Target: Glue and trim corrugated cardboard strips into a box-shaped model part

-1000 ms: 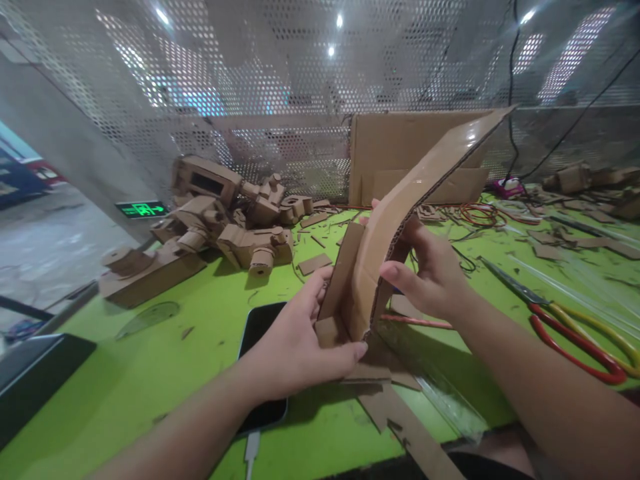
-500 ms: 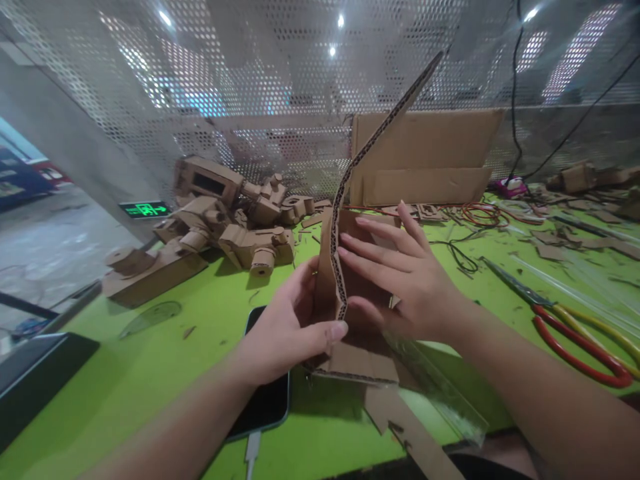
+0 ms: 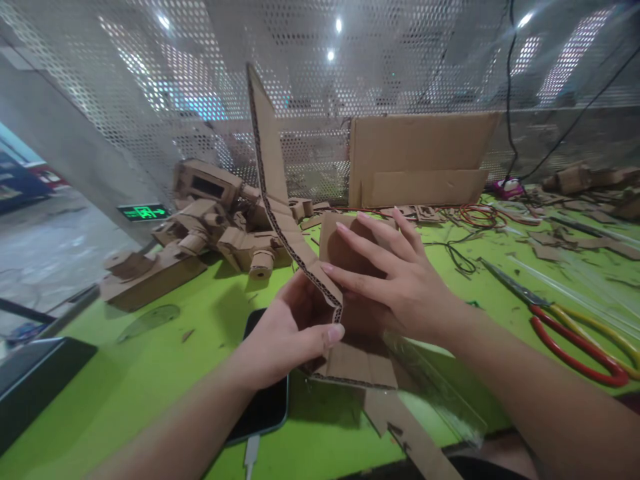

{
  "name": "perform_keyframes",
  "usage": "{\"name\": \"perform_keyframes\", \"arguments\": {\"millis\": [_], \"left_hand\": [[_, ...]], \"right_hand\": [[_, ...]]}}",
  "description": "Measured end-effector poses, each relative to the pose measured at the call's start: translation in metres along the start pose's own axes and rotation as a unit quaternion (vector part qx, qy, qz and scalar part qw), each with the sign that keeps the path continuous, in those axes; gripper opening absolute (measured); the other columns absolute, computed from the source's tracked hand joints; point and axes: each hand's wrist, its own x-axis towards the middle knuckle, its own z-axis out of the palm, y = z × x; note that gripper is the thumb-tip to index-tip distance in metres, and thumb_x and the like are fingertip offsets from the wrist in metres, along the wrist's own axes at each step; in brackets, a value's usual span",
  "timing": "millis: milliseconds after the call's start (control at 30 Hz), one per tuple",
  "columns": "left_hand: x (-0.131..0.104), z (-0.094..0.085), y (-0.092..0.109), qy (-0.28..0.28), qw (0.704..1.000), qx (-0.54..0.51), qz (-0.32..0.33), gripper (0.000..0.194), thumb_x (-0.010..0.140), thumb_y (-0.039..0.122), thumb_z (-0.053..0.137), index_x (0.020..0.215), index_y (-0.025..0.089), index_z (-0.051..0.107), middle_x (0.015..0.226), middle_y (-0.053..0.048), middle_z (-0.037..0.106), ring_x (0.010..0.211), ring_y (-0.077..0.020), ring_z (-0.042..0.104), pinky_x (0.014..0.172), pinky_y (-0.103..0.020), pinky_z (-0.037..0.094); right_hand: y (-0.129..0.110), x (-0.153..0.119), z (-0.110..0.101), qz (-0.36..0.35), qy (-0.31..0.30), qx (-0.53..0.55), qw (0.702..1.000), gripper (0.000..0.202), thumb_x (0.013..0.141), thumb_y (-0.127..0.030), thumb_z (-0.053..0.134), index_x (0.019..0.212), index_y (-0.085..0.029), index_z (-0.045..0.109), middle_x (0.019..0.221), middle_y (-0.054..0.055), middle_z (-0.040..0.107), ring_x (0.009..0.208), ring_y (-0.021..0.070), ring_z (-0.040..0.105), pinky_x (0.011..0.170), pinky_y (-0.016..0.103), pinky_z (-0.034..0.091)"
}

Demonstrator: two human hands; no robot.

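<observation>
A folded cardboard piece point(image 3: 295, 243) stands partly upright, its long strip leaning up and to the left with the corrugated edge facing me. My left hand point(image 3: 287, 330) grips its lower left side, thumb on the near edge and the other fingers mostly hidden behind the card. My right hand point(image 3: 395, 273) is open, fingers spread, over the inner side of the piece; its index fingertip is at the strip's edge. At the bottom a short cardboard flap point(image 3: 357, 367) lies nearly flat. Below my left wrist lies a phone point(image 3: 263, 407) with a white cable.
Cardboard models point(image 3: 200, 213) crowd the back left. A large cardboard panel point(image 3: 425, 160) leans against the perforated metal screen point(image 3: 310, 87). Scissors point(image 3: 545, 313) with red and yellow handles lie right, near clear plastic strips, wires and scraps. A cardboard strip point(image 3: 407, 433) lies at the near edge.
The long cardboard strip has swung from leaning right to leaning left, bending outward at its folds. My right hand has shifted slightly; my left hand keeps its grip.
</observation>
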Motion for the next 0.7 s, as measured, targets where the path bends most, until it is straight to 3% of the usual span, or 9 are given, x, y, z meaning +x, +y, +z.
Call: {"name": "perform_keyframes", "arguments": {"millis": [133, 333, 567, 700], "left_hand": [[0.0006, -0.0017, -0.0002, -0.014, 1.0, -0.01, 0.019, 0.064, 0.072, 0.024, 0.092, 0.131, 0.027, 0.068, 0.13, -0.009, 0.075, 0.125, -0.0321, 0.069, 0.11, -0.045, 0.054], [0.0, -0.0025, 0.0027, -0.011, 1.0, 0.0, 0.0, 0.066, 0.07, 0.029, 0.093, 0.131, 0.027, 0.069, 0.125, -0.01, 0.077, 0.134, -0.039, 0.064, 0.112, -0.05, 0.053], [-0.0004, 0.0, 0.0033, -0.037, 0.999, -0.009, 0.02, 0.068, 0.074, 0.028, 0.092, 0.137, 0.026, 0.065, 0.141, -0.012, 0.07, 0.136, -0.0379, 0.062, 0.114, -0.051, 0.051], [-0.0018, 0.0028, 0.0033, -0.025, 0.999, -0.012, 0.018, 0.063, 0.075, 0.035, 0.092, 0.133, 0.027, 0.068, 0.138, -0.009, 0.072, 0.134, -0.0383, 0.064, 0.113, -0.052, 0.052]], "right_hand": [[0.0037, -0.0007, 0.002, -0.009, 0.025, 0.004, 1.0, 0.047, 0.097, -0.022, 0.07, 0.142, -0.034, 0.068, 0.166, 0.005, 0.05, 0.161, 0.033, 0.031, 0.132, 0.065, 0.017], [0.0023, 0.0012, 0.0014, 0.025, 0.077, 0.064, 0.995, 0.032, 0.098, -0.02, 0.067, 0.118, -0.041, 0.079, 0.135, -0.005, 0.075, 0.141, 0.0254, 0.056, 0.132, 0.061, 0.023], [-0.001, 0.0013, 0.0025, 0.042, 0.097, 0.078, 0.991, 0.031, 0.098, -0.022, 0.07, 0.117, -0.044, 0.079, 0.132, -0.005, 0.076, 0.137, 0.0262, 0.059, 0.131, 0.066, 0.021], [-0.0004, 0.0004, 0.0011, 0.031, 0.089, 0.073, 0.993, 0.029, 0.098, -0.025, 0.071, 0.119, -0.043, 0.079, 0.134, -0.005, 0.075, 0.139, 0.0266, 0.057, 0.132, 0.064, 0.02]]}}
